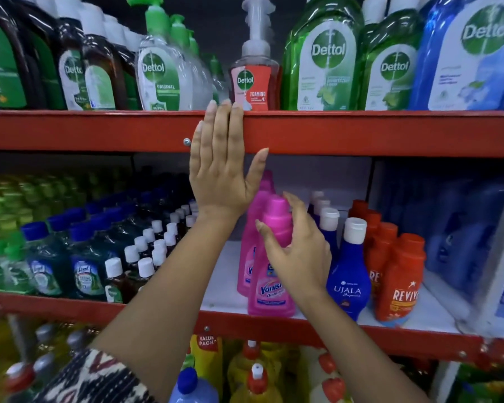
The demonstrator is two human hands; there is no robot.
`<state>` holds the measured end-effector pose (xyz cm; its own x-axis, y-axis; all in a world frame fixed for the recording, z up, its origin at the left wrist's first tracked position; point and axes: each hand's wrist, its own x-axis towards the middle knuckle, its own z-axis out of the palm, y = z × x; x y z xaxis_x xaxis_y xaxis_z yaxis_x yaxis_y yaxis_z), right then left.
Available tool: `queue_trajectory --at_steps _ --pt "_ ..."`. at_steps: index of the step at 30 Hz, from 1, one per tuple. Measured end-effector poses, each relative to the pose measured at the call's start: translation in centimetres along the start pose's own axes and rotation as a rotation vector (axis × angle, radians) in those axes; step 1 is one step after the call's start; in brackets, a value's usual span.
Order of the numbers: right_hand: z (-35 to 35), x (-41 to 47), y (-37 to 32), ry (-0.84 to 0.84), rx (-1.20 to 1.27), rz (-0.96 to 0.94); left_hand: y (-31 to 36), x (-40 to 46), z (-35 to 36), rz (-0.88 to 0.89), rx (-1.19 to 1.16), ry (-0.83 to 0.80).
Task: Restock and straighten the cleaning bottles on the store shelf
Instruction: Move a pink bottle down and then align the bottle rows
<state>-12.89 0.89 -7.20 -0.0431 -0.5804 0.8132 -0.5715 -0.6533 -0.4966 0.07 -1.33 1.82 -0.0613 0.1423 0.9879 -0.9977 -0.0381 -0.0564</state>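
A pink Vanish bottle [271, 295] stands upright at the front edge of the middle shelf, with more pink bottles [249, 251] lined up behind it. My right hand [298, 251] curls around its right side at shoulder height, fingers spread; whether it touches the bottle I cannot tell. My left hand [221, 170] is raised flat, fingers together, and its fingertips rest on the red edge of the upper shelf [361, 132] just below a red Dettol foaming pump bottle [255, 80].
Blue Ujala bottles [348, 280] and orange Revive bottles [399, 283] stand right of the pink row. Green, blue and brown bottles [85, 257] fill the left of the middle shelf [224, 292]. Dettol bottles [323, 59] crowd the upper shelf. Yellow bottles [253, 373] sit below.
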Motion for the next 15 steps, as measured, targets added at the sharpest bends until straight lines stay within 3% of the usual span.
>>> queue_trajectory --at_steps 4,8,15 --pt "0.1 -0.1 0.1 -0.042 -0.07 -0.03 0.3 0.1 -1.1 -0.017 -0.104 -0.053" --pt "-0.4 -1.1 0.5 -0.129 0.024 0.003 0.4 -2.0 -2.6 -0.034 -0.21 -0.131" --pt "0.1 -5.8 2.9 -0.157 0.295 0.186 2.1 -13.4 -6.4 -0.202 -0.506 -0.463"
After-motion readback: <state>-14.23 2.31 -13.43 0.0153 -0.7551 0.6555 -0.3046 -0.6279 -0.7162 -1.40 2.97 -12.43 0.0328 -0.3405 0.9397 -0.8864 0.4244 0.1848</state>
